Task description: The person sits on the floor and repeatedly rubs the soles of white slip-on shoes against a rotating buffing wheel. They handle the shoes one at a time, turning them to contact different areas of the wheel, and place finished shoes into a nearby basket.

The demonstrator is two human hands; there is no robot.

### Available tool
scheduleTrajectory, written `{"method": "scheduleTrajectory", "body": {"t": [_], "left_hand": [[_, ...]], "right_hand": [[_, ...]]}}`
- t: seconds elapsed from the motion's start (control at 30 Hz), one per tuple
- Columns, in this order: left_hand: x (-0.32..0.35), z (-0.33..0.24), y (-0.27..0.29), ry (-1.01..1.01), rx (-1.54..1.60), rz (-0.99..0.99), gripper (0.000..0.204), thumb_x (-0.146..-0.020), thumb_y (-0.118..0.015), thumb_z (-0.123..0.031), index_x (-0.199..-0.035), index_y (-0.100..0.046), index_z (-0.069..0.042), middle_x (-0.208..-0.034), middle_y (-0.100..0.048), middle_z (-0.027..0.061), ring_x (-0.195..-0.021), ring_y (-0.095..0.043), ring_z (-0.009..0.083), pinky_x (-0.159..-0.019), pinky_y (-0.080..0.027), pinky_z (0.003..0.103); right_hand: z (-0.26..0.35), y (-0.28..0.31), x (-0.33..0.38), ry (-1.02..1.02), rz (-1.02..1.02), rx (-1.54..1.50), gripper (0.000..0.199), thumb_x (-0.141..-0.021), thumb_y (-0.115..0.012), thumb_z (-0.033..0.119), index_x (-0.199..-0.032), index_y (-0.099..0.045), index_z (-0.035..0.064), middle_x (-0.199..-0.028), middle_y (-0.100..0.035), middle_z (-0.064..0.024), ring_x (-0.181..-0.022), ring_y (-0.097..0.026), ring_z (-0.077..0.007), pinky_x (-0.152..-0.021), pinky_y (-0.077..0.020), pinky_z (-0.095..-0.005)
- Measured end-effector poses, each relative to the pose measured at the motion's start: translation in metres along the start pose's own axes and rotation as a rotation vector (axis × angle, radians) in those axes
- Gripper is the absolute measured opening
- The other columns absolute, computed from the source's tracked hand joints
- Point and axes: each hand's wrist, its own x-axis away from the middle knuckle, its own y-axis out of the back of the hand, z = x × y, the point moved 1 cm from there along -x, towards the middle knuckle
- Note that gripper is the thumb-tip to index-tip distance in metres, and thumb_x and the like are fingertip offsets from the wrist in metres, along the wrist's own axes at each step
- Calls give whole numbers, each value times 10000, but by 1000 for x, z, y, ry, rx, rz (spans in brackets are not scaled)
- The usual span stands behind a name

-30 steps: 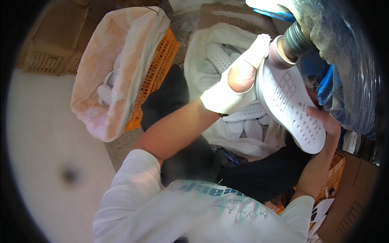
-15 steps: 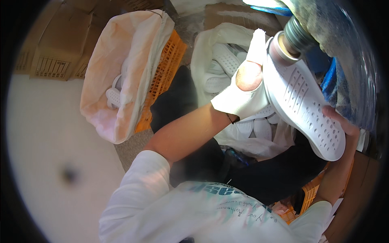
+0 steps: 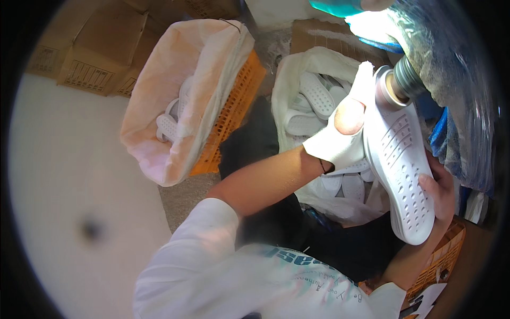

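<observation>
OK, head view, the only one here. The main thing is a white sole (image 3: 404, 170), right of centre in the frame, tilted with its top end up toward the upper right. It's dotted with holes, with grooved lines nearer the top. The left hand (image 3: 344, 130) is in a white covering with bare skin showing through a gap, and it's grasping the sole's left edge up near the top end; most of the fingers are hidden. There's a dark cord (image 3: 328, 167) round that wrist. The right hand (image 3: 441, 191) is bare and clamped on the sole's right edge lower down, thumb on the holey face.

Right at the top end of the sole sits a round drum (image 3: 389, 90) on a dark ridged shaft (image 3: 409, 76). Can't tell if the drum actually touches the sole. Clear plastic sheeting (image 3: 470, 122) hangs down the right side of the frame.

Behind the left hand, upper middle, there's a white sack (image 3: 280, 85) with a bunch of white soles (image 3: 317, 95) in it. Upper left: an orange crate (image 3: 234, 122) with a peach liner (image 3: 156, 87), a few white pieces (image 3: 168, 126) inside, and cardboard boxes (image 3: 101, 58) further into the corner. Another orange basket (image 3: 442, 255) is at lower right.
</observation>
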Motion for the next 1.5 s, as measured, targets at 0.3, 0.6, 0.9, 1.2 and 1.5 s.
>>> {"method": "scheduleTrajectory", "body": {"t": [0.3, 0.6, 0.9, 1.2, 1.5], "left_hand": [[-17, 39, -1, -87, 89, -60, 366, -1015, -452, -217, -1301, -474, 10, -1220, -587, 155, -1069, -614, 271, -967, -502, 415], [0, 47, -4, -174, 30, -90, 446, -941, -516, -119, -1355, -411, 8, -1271, -550, 177, -1138, -576, 294, -1009, -469, 409], [8, 42, -4, -218, -3, -148, 600, -878, -557, -52, -1428, -323, -3, -1343, -501, 179, -1195, -543, 293, -1028, -450, 399], [-18, 13, -5, -324, -23, -95, 776, -816, -598, 15, -1502, -236, -14, -1415, -452, 181, -1252, -509, 293, -1047, -430, 389], [-16, 15, -10, -186, 155, -111, 474, -825, -621, -106, -1257, -486, 34, -1217, -582, 145, -1132, -579, 224, -980, -460, 330]], "right_hand": [[-18, -13, -1, 191, -180, -513, 551, -738, -709, 79, -1237, -551, -94, -1026, -674, -159, -829, -663, -171, -805, -498, -270], [-29, -17, -27, 50, -357, -593, 263, -829, -737, 76, -1032, -680, -81, -873, -717, -165, -661, -700, -224, -626, -573, -293], [-19, -14, -97, 308, -502, -673, 298, -849, -708, 88, -1100, -646, -59, -974, -688, -167, -792, -676, -237, -704, -562, -331], [1, -29, -143, 511, -529, -765, 336, -868, -680, 101, -1167, -612, -36, -1075, -659, -169, -923, -652, -251, -782, -551, -368], [-32, -12, -124, 672, -589, -891, 377, -888, -651, 113, -1235, -578, -14, -1176, -631, -171, -1054, -627, -264, -861, -540, -405]]}}
